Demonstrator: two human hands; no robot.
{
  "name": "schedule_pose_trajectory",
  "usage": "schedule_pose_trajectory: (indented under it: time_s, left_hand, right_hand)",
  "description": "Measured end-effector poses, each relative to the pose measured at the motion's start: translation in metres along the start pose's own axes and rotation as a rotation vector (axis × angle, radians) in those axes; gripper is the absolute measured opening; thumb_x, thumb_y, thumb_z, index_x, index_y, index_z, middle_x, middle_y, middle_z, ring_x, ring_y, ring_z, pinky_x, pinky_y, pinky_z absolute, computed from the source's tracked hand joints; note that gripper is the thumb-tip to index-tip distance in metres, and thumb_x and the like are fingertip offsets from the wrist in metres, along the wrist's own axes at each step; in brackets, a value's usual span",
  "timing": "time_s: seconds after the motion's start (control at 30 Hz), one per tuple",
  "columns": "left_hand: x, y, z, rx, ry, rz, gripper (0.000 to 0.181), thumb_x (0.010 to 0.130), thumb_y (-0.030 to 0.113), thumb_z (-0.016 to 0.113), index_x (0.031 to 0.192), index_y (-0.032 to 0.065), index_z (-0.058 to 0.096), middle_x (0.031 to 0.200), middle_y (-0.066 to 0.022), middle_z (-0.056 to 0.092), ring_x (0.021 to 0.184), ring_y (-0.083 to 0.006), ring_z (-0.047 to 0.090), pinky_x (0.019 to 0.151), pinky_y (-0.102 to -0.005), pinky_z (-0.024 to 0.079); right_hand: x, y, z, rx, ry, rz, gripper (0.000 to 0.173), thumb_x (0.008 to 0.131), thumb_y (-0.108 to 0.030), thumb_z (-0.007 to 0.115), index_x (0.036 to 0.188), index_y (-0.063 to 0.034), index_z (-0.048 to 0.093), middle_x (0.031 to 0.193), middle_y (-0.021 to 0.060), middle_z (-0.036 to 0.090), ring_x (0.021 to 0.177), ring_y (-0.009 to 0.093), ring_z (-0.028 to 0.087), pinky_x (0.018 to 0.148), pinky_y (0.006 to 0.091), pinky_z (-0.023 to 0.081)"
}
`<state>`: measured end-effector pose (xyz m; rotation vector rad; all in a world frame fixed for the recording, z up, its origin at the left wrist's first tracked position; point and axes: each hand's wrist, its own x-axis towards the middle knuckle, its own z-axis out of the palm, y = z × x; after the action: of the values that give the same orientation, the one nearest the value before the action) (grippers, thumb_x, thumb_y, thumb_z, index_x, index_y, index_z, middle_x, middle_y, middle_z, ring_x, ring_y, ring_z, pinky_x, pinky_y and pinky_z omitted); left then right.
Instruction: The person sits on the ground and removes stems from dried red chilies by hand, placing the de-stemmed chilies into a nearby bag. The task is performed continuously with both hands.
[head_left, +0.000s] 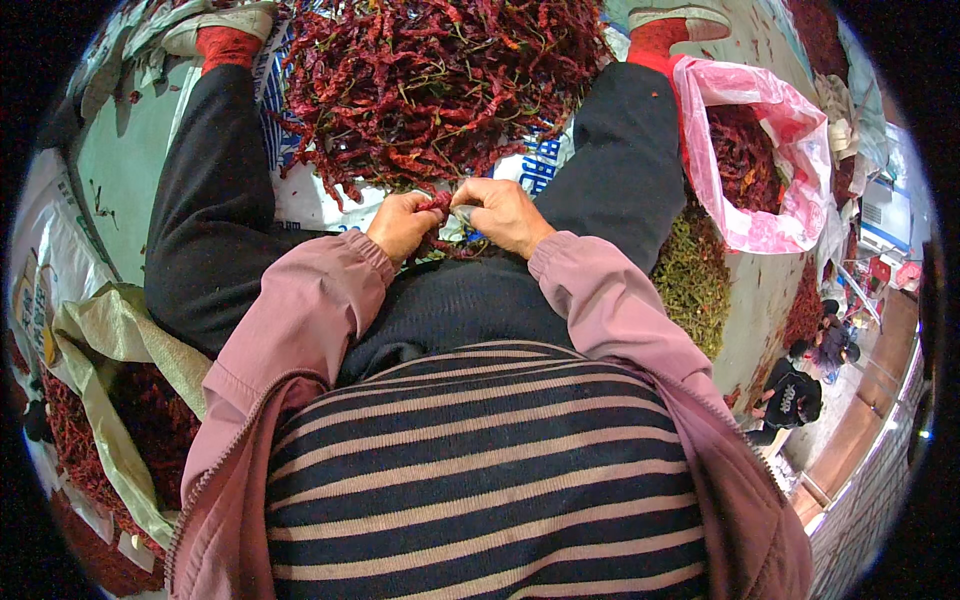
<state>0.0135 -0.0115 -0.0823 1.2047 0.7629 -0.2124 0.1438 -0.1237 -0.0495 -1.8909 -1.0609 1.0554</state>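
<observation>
A large heap of dried red chili peppers (442, 90), many with stems on, lies between my outstretched legs on a printed white woven sack (307, 202). At the heap's near edge, my left hand (402, 226) pinches a dried red chili (435, 202) between thumb and fingers. Close beside it, my right hand (506, 214) has its thumb and forefinger drawn together at the chili's end. Something pale and greyish shows at the right thumb; whether it is a covering or a held piece is unclear. The right palm is turned out of sight.
To the right stands a pink plastic bag (806, 202) with red chilies inside, beside a pile of greenish stems (694, 285). An open woven sack (97, 435) of chilies stands at lower left. Other people (791, 397) are at far right.
</observation>
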Motion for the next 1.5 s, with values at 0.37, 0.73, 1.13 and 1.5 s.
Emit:
schedule_pose_trajectory:
  time_s: [0.37,0.73,1.13,1.5]
  left_hand:
    - [0.003,-0.003,0.001,0.414,0.093,0.182,0.018,0.073,0.016,0.056,0.075,-0.0023,0.059,0.053,-0.0129,0.053,0.051,-0.0158,0.051,0.049,-0.0314,0.041]
    - [0.005,-0.002,-0.021,-0.53,0.042,0.125,0.023,0.073,-0.001,0.057,0.096,0.0003,0.054,0.08,-0.0035,0.057,0.066,-0.0113,0.052,0.058,-0.0245,0.043]
    - [0.007,0.01,-0.028,-0.635,0.232,0.076,0.012,0.076,0.009,0.06,0.085,0.0053,0.054,0.067,-0.0016,0.052,0.057,-0.012,0.049,0.049,-0.0252,0.039]
    - [-0.003,0.03,-0.004,-0.398,0.044,0.221,0.018,0.08,0.007,0.053,0.097,0.0023,0.058,0.086,-0.0038,0.06,0.071,-0.0104,0.055,0.055,-0.0228,0.045]
  right_hand:
    - [0.009,-0.001,0.016,-0.658,0.138,-0.114,0.014,0.065,-0.012,0.048,0.07,-0.0014,0.056,0.072,0.0193,0.057,0.067,0.035,0.056,0.061,0.0418,0.046]
    - [0.041,0.021,-0.02,-0.912,0.304,-0.222,0.017,0.066,-0.003,0.052,0.081,-0.0083,0.052,0.082,0.0086,0.048,0.078,0.026,0.052,0.061,0.0366,0.046]
    - [0.079,-0.003,-0.073,-0.918,0.288,-0.32,0.014,0.065,-0.009,0.052,0.079,-0.0085,0.054,0.078,0.0101,0.048,0.075,0.027,0.053,0.062,0.0367,0.045]
    - [0.029,-0.037,-0.03,0.69,0.063,0.386,0.009,0.082,-0.005,0.048,0.084,0.0026,0.053,0.073,0.0088,0.056,0.057,0.015,0.057,0.052,0.0248,0.05]
